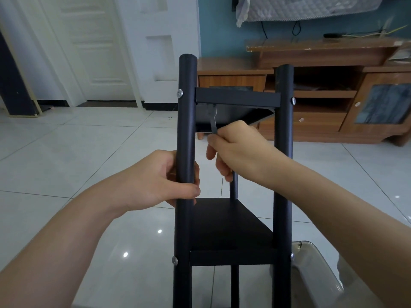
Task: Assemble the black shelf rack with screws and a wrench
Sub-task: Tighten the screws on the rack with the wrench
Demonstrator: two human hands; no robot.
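The black shelf rack (pixel 236 99) fills the middle of the view, its two front poles running up and away from me. My left hand (pixel 162 178) grips the left pole (pixel 186 121) about halfway along. My right hand (pixel 235 147) reaches between the poles and pinches a flat grey wrench (pixel 212 117), whose head sits under the upper shelf at its left corner. Silver screw heads (pixel 179 93) show on the poles at both shelf levels. A lower black shelf (pixel 229 221) lies nearer to me, with a rear pole visible behind my right hand.
White glossy floor tiles (pixel 77 152) surround the rack. A wooden TV cabinet (pixel 333 90) stands against the blue wall behind it. A white door (pixel 93 45) is at the back left. A glass tabletop corner (pixel 311 263) sits at the lower right.
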